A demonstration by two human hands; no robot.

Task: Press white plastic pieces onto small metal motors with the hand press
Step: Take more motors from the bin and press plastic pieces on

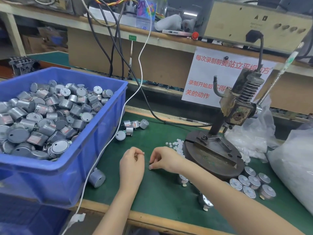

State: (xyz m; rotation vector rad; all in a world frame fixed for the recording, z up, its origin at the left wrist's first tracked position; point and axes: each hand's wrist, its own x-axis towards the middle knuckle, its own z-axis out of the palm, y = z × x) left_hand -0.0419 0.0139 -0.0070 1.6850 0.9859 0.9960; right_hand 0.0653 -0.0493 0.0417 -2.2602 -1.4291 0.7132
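Green matting covers the bench [160,194], and the hand press [225,133] is taken as landmark. Just left of its round base white plastic pieces [176,144] are heaped; in front of it small metal motors [250,184] are stood together. Far to its left more are piled in a blue bin [50,180]. Left of the base a tiny pale piece [143,153] is pinched by the curled grip of the left hand [132,165]. The right hand [165,160] is curled with fingertips at the mat; what is gripped cannot be told.
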